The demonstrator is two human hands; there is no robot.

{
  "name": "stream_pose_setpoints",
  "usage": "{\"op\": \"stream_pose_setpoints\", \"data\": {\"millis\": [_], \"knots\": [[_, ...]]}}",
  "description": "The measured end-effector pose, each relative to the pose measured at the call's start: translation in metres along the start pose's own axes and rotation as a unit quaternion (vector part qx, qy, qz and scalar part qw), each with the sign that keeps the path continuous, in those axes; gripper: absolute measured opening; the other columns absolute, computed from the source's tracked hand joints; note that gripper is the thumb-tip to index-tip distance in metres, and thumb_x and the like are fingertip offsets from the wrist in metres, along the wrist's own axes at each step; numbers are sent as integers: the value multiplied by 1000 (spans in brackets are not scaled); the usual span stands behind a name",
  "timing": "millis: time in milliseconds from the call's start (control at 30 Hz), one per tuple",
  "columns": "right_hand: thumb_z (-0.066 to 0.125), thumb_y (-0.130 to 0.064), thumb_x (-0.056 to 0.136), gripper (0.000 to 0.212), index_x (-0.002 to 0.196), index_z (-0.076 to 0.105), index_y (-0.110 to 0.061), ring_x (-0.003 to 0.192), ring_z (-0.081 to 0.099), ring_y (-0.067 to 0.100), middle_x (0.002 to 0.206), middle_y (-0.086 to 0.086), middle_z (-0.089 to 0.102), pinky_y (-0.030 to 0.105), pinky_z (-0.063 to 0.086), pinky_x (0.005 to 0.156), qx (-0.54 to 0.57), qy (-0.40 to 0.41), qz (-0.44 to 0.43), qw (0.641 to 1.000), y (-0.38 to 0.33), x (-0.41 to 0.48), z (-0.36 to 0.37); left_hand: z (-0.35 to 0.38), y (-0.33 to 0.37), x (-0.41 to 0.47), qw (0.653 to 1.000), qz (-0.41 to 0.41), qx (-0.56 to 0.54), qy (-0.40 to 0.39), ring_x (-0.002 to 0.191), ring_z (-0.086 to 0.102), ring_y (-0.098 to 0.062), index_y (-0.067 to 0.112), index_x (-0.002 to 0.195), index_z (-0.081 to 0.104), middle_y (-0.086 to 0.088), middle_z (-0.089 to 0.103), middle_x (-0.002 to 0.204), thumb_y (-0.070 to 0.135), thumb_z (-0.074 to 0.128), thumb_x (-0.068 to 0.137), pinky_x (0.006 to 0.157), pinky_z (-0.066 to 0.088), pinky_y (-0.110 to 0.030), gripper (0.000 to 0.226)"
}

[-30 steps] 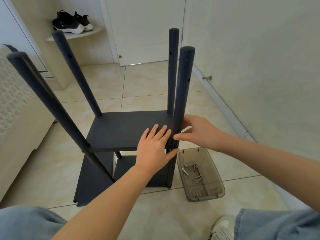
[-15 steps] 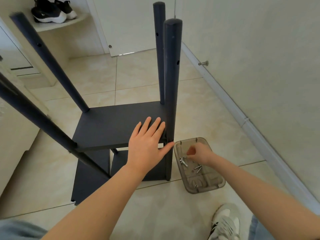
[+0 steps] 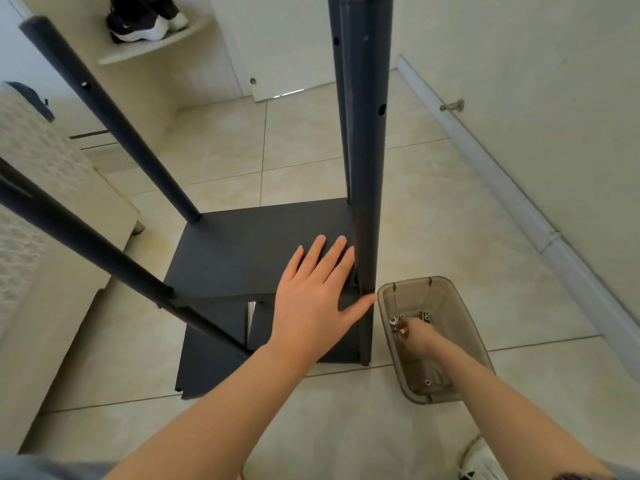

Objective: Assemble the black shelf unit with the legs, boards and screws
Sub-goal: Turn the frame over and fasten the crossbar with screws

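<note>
Black and matte, the shelf unit stands on pale floor tiles [image 3: 433,209], and its front right leg [image 3: 367,168] rises almost straight toward the camera; the other places here are given from that leg. The upper board [image 3: 249,251] runs left from it, with the lower board [image 3: 207,362] beneath on the floor. The back right leg [image 3: 337,98] stands just behind it and is partly hidden by it. The back left leg [image 3: 114,119] and front left leg [image 3: 86,244] lean away to its left at the board's other corners. The left hand [image 3: 311,299] lies flat on the upper board right beside the leg, with its fingers straight and together. Its thumb is spread out and its tip touches the leg's near side. Just right of the leg's foot sits a smoky translucent plastic tub [image 3: 414,280], apart from the leg. It holds a few silver screws [image 3: 394,320]. The right hand [image 3: 415,336] reaches down into the tub with its fingertips among the screws. Whether it is pinching one cannot be told, because the tub wall and motion blur hide the fingers. Far behind and to the left of the leg, a pair of dark sneakers [image 3: 145,19] rests on a low corner ledge [image 3: 156,50]. To the leg's right, a metal doorstop [image 3: 452,106] sticks out of the wall.
</note>
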State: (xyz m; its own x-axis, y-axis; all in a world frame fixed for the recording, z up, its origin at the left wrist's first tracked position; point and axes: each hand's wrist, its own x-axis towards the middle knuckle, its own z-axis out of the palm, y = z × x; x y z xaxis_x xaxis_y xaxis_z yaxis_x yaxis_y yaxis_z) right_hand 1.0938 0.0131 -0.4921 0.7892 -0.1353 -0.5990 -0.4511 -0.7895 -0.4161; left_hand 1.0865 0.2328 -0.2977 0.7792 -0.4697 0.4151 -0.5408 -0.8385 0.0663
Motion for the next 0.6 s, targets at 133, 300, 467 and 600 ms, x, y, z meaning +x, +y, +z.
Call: {"op": "stream_pose_setpoints", "data": {"millis": [133, 300, 467, 600], "knots": [[52, -9, 97, 36, 132, 52, -16, 109, 60, 21, 126, 8, 60, 32, 51, 92, -9, -12, -15, 1000, -2, 15, 8, -2, 0, 0, 1000, 0, -3, -9, 145, 39, -24, 19, 140, 60, 0, 52, 149, 63, 43, 94, 119, 34, -49, 65], [52, -8, 96, 37, 133, 52, -14, 125, 52, 29, 137, 12, 52, 38, 44, 106, -69, -9, -28, 997, -5, 29, 15, -2, -3, 1, 1000, -2, -1, -23, 147, 36, -23, 20, 141, 59, 1, 49, 152, 63, 43, 95, 120, 32, -48, 65], [55, -4, 94, 38, 132, 55, -9, 124, 53, 29, 138, 13, 52, 35, 45, 104, -111, 7, -36, 993, -6, 38, 20, 0, -3, 1, 1000, -4, 7, -16, 147, 36, -22, 21, 140, 60, 2, 50, 151, 64, 44, 95, 121, 30, -47, 64], [57, -5, 94, 45, 138, 49, -9, 130, 49, 29, 144, 15, 46, 33, 41, 107, -138, 10, -30, 990, 2, 35, 28, 2, -3, -1, 1000, -6, 5, -10, 147, 37, -22, 21, 139, 61, 2, 52, 150, 64, 45, 95, 121, 30, -46, 63]]}}
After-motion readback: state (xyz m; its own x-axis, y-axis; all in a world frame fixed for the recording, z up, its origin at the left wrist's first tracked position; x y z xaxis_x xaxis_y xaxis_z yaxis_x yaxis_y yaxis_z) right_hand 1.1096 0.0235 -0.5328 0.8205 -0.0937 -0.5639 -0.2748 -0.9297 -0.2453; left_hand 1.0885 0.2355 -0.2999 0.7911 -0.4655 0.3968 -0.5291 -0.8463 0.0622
